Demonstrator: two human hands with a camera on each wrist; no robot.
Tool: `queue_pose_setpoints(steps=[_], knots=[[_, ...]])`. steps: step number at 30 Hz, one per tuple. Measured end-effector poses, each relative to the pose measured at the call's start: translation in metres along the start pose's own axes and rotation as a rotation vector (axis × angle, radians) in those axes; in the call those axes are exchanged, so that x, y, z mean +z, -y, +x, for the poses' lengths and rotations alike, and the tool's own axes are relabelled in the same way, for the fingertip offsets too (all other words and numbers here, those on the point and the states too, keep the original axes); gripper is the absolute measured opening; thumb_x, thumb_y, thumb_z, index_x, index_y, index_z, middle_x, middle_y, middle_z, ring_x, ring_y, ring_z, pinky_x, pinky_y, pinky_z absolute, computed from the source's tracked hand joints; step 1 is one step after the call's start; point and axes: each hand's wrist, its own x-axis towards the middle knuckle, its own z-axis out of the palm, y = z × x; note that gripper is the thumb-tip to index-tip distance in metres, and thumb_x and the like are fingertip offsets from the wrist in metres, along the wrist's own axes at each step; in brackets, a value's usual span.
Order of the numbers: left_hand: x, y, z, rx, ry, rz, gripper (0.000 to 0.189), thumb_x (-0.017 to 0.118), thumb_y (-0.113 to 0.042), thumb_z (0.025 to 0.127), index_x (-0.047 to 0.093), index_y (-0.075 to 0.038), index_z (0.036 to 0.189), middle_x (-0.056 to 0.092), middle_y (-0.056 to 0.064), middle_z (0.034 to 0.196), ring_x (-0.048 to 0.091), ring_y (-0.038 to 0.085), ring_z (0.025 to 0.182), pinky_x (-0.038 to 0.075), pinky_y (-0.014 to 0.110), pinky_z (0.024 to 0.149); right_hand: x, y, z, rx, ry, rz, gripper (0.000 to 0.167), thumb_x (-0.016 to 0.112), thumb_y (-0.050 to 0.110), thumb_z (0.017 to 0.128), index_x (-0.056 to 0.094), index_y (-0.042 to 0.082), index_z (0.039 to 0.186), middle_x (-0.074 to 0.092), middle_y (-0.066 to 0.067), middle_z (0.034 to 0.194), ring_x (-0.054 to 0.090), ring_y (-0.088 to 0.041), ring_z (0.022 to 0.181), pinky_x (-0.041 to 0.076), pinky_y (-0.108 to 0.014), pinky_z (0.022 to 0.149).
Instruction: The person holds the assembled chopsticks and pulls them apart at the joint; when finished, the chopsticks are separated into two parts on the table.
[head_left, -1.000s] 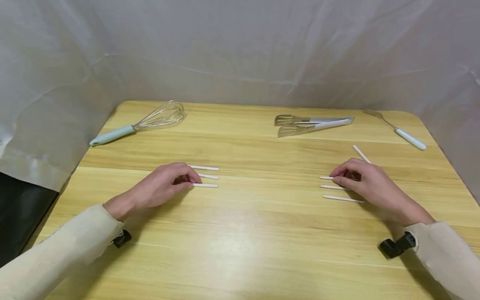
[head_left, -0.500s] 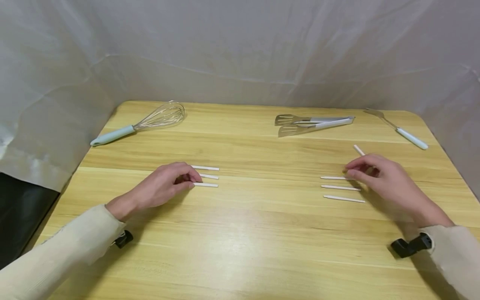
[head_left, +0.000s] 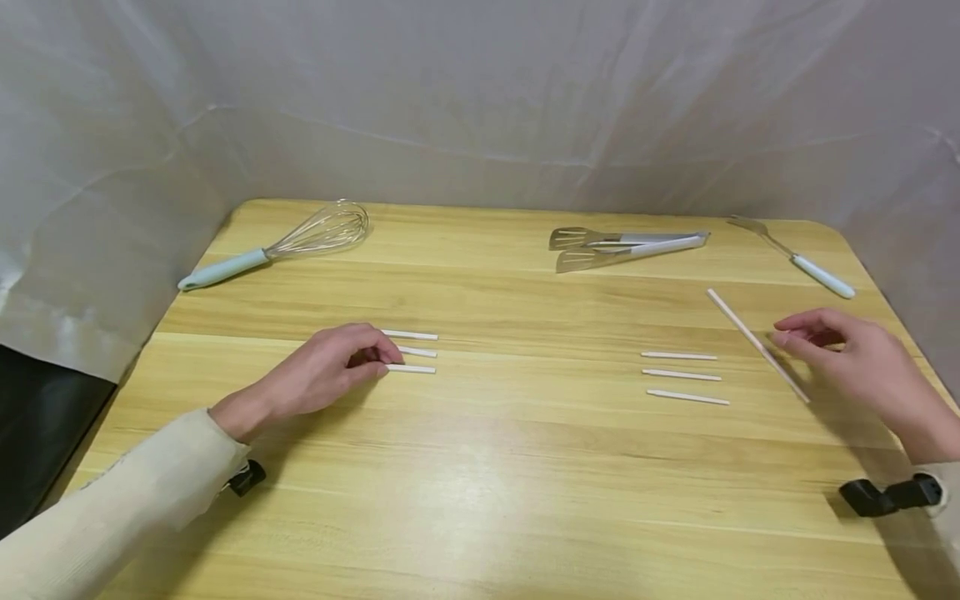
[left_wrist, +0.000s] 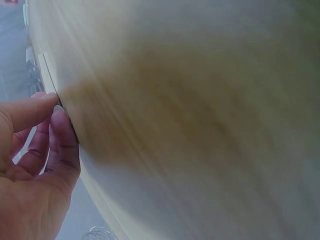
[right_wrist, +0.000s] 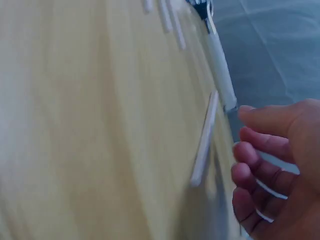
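Note:
On the left of the table, in the head view, my left hand (head_left: pixel 330 371) pinches the left end of the nearest of three short white sticks (head_left: pixel 412 369). The left wrist view shows the thumb and fingertips on that stick (left_wrist: pixel 47 75); the hand hides its held end. My right hand (head_left: pixel 855 350) is at the right, fingers loosely bent and holding nothing. Its fingertips are just right of a longer white stick (head_left: pixel 750 337) lying slantwise. In the right wrist view this long stick (right_wrist: pixel 204 142) is apart from the fingers. Three short white sticks (head_left: pixel 681 375) lie in a row left of it.
A whisk (head_left: pixel 300 237) with a pale blue handle lies at the back left of the wooden table (head_left: pixel 465 467). Tongs (head_left: pixel 630 248) with slotted ends lie at the back, right of centre. Beyond the long stick is a pale-handled fork-like utensil (head_left: pixel 817 273). Grey sheeting (head_left: pixel 465 100) hangs behind.
My right hand has moved right, off the row of short sticks and past the long stick, which now shows in full. My left hand has stayed in place.

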Motion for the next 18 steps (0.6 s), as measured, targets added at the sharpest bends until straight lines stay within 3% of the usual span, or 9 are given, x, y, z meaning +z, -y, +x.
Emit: queue_pose_setpoints(steps=[6,18], knots=[[0.0,0.0,0.001,-0.004,0.002,0.0,0.02,0.073,-0.004,0.104,0.077,-0.019,0.117,0.073,-0.006,0.107,0.064,0.014,0.095,0.055,0.025,0.084,0.004,-0.009,0.0,0.02,0.08,-0.063,0.041,0.073,0.043,0.106,0.073,0.006,0.123,0.073,-0.001,0.102,0.052,0.012,0.081,0.042,-0.019,0.066],[0.0,-0.001,0.001,-0.007,0.005,0.002,0.019,0.073,-0.007,0.105,0.076,-0.02,0.117,0.074,-0.005,0.107,0.064,0.014,0.095,0.055,0.025,0.084,0.011,0.001,0.0,-0.035,0.042,-0.112,0.028,0.067,0.029,0.111,0.07,0.001,0.113,0.067,-0.008,0.092,0.048,-0.008,0.072,0.039,-0.027,0.061]])
